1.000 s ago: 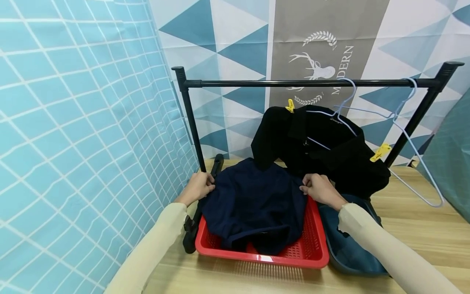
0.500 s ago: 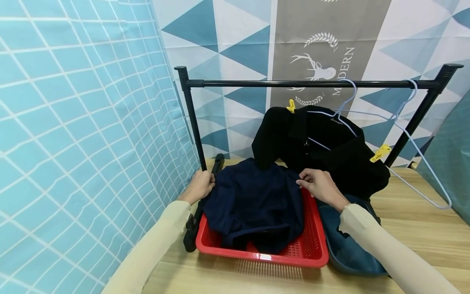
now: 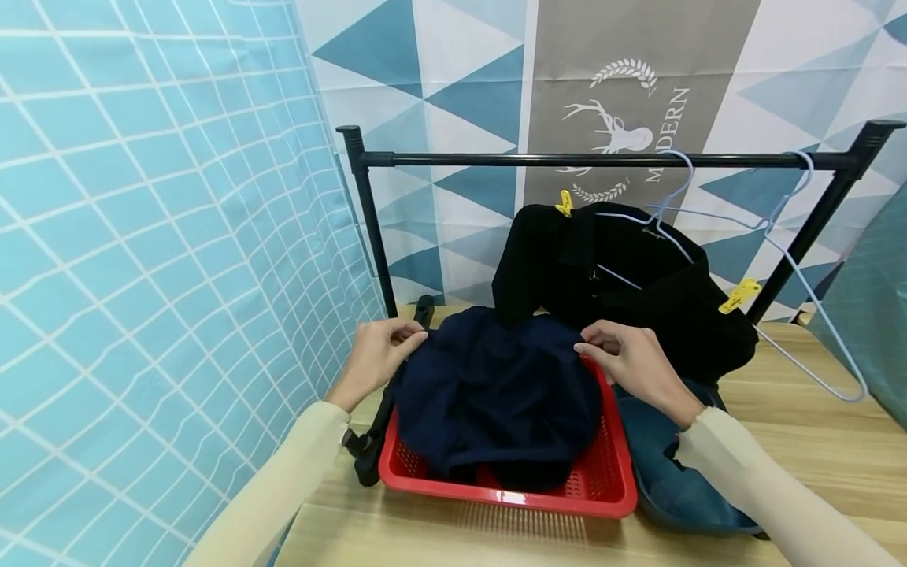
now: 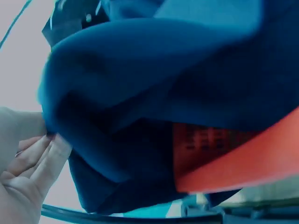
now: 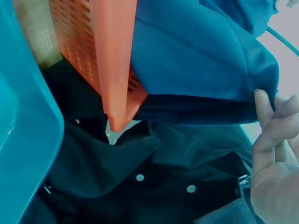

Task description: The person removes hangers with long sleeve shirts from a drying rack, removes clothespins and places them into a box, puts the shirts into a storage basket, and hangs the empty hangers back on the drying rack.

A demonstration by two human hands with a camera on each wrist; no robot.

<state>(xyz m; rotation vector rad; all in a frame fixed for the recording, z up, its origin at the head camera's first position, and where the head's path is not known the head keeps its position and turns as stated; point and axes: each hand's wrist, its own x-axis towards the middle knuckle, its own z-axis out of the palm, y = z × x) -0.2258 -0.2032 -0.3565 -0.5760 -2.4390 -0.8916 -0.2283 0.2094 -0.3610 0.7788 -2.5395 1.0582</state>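
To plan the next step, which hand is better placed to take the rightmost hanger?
Probably the right hand, which is nearer the rightmost hanger; however, it pinches the navy garment, as does the left hand.

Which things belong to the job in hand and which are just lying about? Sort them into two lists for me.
In the job:
- left hand and right hand
- navy garment, pinched by both
- red basket beneath it

Seemingly not in use now:
- black shirt, hung up
- two yellow clips on that shirt
- outer hanger
- black rack
- dark teal basin
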